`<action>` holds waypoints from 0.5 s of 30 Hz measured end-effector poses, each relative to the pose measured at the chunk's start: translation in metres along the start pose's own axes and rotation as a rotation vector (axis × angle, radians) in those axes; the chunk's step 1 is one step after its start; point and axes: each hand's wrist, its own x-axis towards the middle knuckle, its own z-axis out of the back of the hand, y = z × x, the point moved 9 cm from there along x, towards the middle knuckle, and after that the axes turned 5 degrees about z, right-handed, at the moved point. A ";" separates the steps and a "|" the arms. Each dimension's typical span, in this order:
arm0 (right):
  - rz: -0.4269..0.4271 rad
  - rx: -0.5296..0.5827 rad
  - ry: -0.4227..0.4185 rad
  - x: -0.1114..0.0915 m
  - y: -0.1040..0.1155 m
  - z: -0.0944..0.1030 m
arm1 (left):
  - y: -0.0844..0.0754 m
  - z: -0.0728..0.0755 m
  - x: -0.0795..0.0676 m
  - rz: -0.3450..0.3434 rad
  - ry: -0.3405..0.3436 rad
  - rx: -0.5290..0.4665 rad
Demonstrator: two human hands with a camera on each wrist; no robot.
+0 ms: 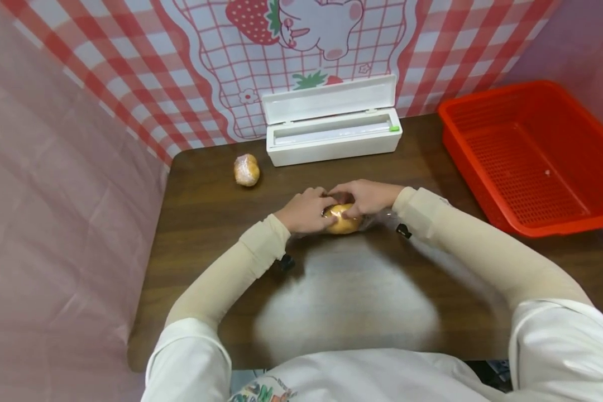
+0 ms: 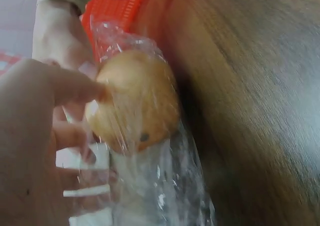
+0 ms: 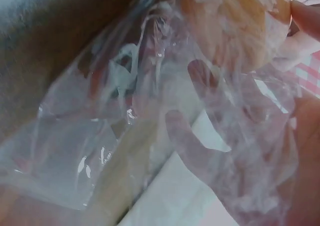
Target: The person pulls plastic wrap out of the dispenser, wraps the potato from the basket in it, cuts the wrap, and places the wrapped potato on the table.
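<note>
A round yellow-orange food item [image 1: 344, 219], its exact kind unclear, sits in clear plastic film at the middle of the table. One small dark spot marks its surface in the left wrist view. My left hand [image 1: 306, 210] grips it from the left, thumb against its near side. From the right, my right hand [image 1: 365, 196] holds the same item, thumb over its top. Loose cling film [image 2: 165, 186] trails off the item in the left wrist view. Crumpled film [image 3: 115, 136] spreads across the right wrist view, partly veiling the fingers behind it.
At the back stands a white film dispenser box [image 1: 334, 148], lid raised, with a roll inside and a green tab. A second wrapped round item [image 1: 247, 170] lies left of it. A red plastic basket [image 1: 487, 192] stands at the right. Checked cloth [image 1: 447, 50] hangs behind the table.
</note>
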 end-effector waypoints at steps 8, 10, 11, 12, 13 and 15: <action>-0.008 0.037 -0.002 0.011 -0.004 0.008 | -0.027 0.018 -0.018 0.040 -0.339 0.249; -0.026 0.070 0.006 0.012 -0.006 0.008 | -0.031 0.012 -0.020 0.038 -0.348 0.246; -0.031 0.084 0.010 0.012 -0.007 0.008 | -0.032 0.008 -0.020 0.039 -0.340 0.243; -0.038 0.095 0.011 0.012 -0.009 0.008 | -0.031 0.005 -0.019 0.046 -0.325 0.228; -0.043 0.100 0.007 0.012 -0.010 0.009 | -0.030 0.001 -0.018 0.054 -0.308 0.217; -0.050 0.075 -0.016 0.012 -0.011 0.012 | -0.028 -0.004 -0.015 0.071 -0.279 0.196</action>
